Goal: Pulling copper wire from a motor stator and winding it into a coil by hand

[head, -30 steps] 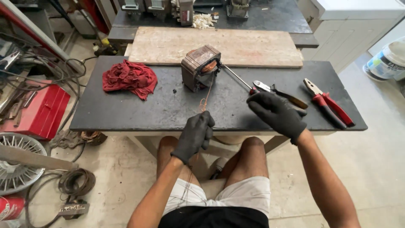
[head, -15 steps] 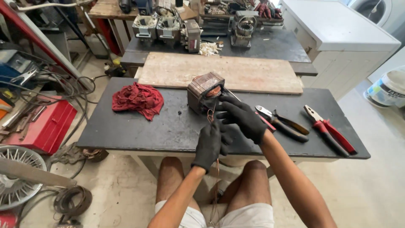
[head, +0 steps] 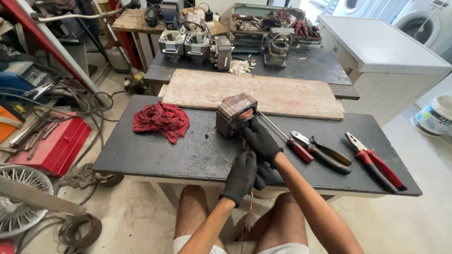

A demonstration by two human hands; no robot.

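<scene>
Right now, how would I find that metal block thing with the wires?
Look at the dark table. Right of the red rag, near the wooden board, stands a boxy motor core, touched by the gloved right hand. Only it has copper wire hanging from it.
</scene>
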